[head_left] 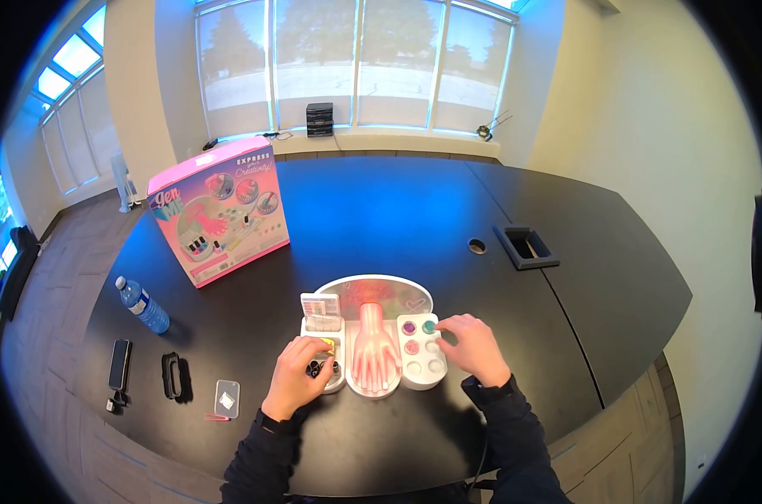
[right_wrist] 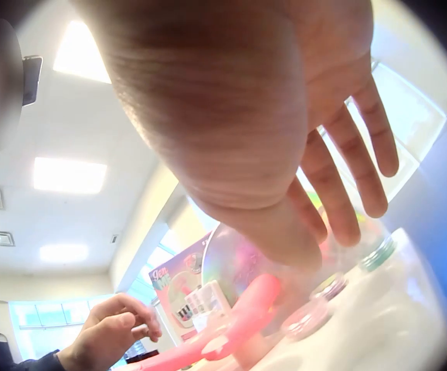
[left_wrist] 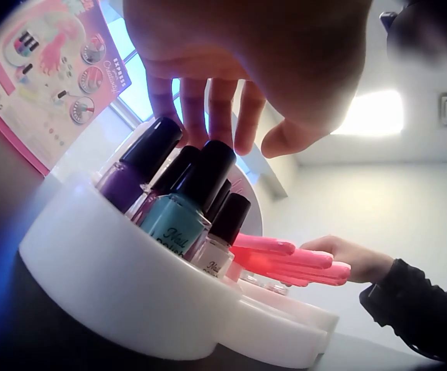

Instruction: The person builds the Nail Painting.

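In the head view a pink model hand (head_left: 372, 349) lies palm down on a white base with an oval mirror (head_left: 408, 294) behind it. My left hand (head_left: 301, 370) hovers over the base's left tray, fingers hanging above black-capped nail polish bottles, including a teal one (left_wrist: 175, 220) and a purple one (left_wrist: 130, 174). Beside its fingertips shows a small yellow item (head_left: 328, 343). My right hand (head_left: 475, 346) is over the right edge of the white pot tray (head_left: 421, 378), fingertips close to a teal pot (head_left: 429, 327). Purple (head_left: 409, 328) and pink (head_left: 411, 346) pots sit in other wells.
A pink box (head_left: 221, 214) stands at the back left, with a water bottle (head_left: 143, 305) before it. A phone-like device (head_left: 120, 365), a black band (head_left: 172, 375) and a clear case (head_left: 227, 398) lie at left. A socket frame (head_left: 526, 247) is at right.
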A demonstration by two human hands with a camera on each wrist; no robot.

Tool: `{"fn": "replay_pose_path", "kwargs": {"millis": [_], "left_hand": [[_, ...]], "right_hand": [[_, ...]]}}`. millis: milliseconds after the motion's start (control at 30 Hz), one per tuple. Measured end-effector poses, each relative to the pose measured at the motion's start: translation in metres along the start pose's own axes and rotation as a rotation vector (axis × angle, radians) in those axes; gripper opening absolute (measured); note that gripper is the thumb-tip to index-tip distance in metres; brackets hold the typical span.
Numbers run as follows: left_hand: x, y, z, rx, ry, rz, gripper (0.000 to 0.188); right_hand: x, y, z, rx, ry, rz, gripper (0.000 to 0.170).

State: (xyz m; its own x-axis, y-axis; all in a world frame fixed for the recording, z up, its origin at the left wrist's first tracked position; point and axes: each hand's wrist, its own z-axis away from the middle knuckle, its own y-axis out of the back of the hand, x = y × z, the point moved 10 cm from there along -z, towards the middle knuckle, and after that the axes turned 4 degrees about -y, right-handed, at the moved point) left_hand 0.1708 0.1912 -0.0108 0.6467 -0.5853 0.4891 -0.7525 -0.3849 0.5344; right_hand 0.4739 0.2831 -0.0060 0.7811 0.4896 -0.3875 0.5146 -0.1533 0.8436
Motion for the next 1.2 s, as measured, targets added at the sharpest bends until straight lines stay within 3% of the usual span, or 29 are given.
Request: {"fn": "replay_pose_path", "kwargs": {"millis": [133, 333, 867, 1200], "left_hand": [[0.001, -0.002, 0.000, -0.011, -0.008, -0.004, 0.018], [0.001, -0.004, 0.001, -0.021, -0.017, -0.016, 0.019], [0.002, 0.011, 0.002, 0.039, -0.019, -0.046, 0.019], [0.004, 0.020, 0.000, 0.059, -0.032, -0.082, 0.020]], "right_hand": [[0.060, 0.008, 0.009, -0.052, -0.160, 0.128, 0.015], [0.109, 0.005, 0.023, -0.072, -0.231, 0.214, 0.015], [0.132, -0.012, 0.023, -0.126, -0.379, 0.232, 0.017], [0.127, -0.018, 0.014, -0.095, -0.363, 0.299, 0.023]]}}
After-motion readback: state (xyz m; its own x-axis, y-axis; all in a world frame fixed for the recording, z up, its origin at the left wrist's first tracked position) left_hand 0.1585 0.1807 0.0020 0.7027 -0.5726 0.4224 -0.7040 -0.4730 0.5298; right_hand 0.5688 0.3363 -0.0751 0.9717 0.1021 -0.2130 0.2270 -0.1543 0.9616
